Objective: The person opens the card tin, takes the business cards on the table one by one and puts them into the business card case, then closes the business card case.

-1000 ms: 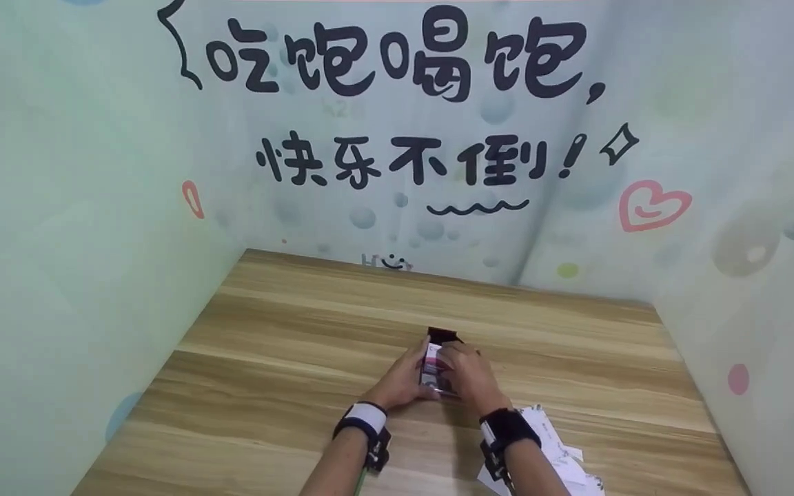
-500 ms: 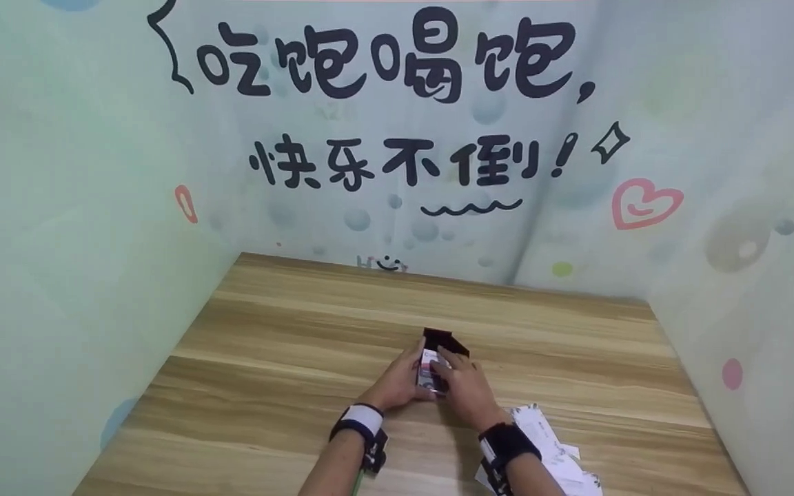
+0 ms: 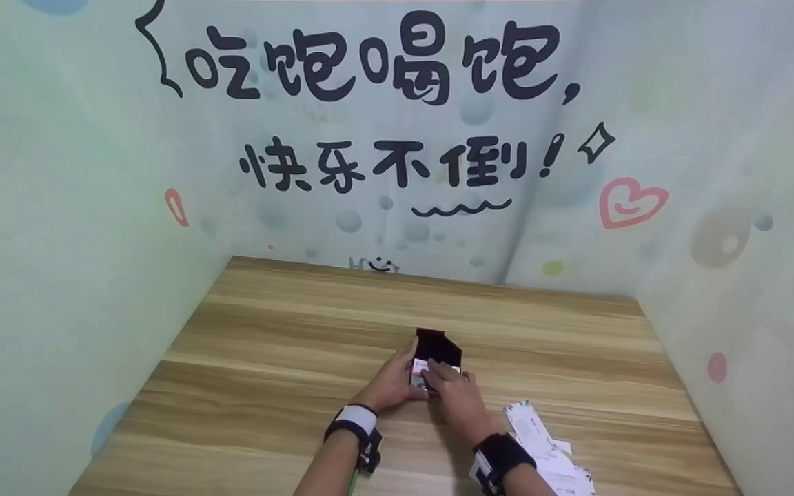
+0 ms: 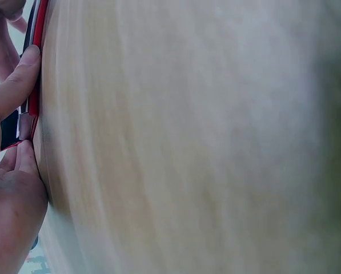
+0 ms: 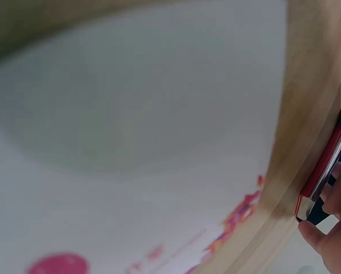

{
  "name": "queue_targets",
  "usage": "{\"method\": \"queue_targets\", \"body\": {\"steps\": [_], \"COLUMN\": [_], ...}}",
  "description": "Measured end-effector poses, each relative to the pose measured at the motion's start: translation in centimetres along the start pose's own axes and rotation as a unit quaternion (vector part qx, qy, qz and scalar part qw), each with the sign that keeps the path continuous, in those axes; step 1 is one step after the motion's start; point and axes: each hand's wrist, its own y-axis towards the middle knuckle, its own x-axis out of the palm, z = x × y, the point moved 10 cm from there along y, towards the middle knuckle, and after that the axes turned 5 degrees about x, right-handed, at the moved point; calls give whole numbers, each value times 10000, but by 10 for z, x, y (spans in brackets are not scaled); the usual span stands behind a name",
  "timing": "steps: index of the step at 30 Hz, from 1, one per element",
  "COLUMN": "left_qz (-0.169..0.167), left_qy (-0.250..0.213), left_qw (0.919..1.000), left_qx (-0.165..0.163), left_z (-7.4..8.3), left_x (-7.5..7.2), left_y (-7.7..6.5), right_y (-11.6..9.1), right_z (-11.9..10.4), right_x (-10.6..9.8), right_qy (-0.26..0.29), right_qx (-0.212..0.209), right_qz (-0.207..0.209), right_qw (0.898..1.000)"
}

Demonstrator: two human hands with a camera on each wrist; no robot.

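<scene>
Head view: At the lower centre of the frame, a left hand grips the side of an open black case on a wood-grain worktop, apparently to steady it. The right hand lays its fingers across a white-and-pink card in the case's near part; whether that grip pinches or merely presses, one cannot tell. The case opens toward the far side, perhaps to leave its inside in reach. Loose cards overlap at lower right, seemingly placed handy to the right arm.

Left wrist view: At the left edge, thumb and fingers brace the case's red border, likely against sliding.

Right wrist view: The case shows far right, fingertips at its corner; a blurred white sheet with pink print spans the left.
</scene>
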Motion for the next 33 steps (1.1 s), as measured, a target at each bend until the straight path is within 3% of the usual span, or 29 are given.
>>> {"method": "queue_targets", "body": {"steps": [11, 21, 30, 33], "left_qz": [-54, -40, -10, -19], "left_qy": [-74, -469, -608, -603], "left_qw": [9999, 9987, 9971, 9974], "left_qx": [129, 212, 458, 384], "left_z": [2, 4, 10, 9], "left_x": [1, 2, 1, 2], "left_y": [3, 2, 3, 2], "right_y": [-4, -6, -11, -12], "right_z": [0, -8, -13, -10], "right_x": [2, 0, -13, -22], "right_qy": [307, 361, 553, 673], "right_qx": [171, 223, 61, 147], "right_qz": [-385, -563, -262, -183], "right_qw": [9986, 9975, 9981, 9975]}}
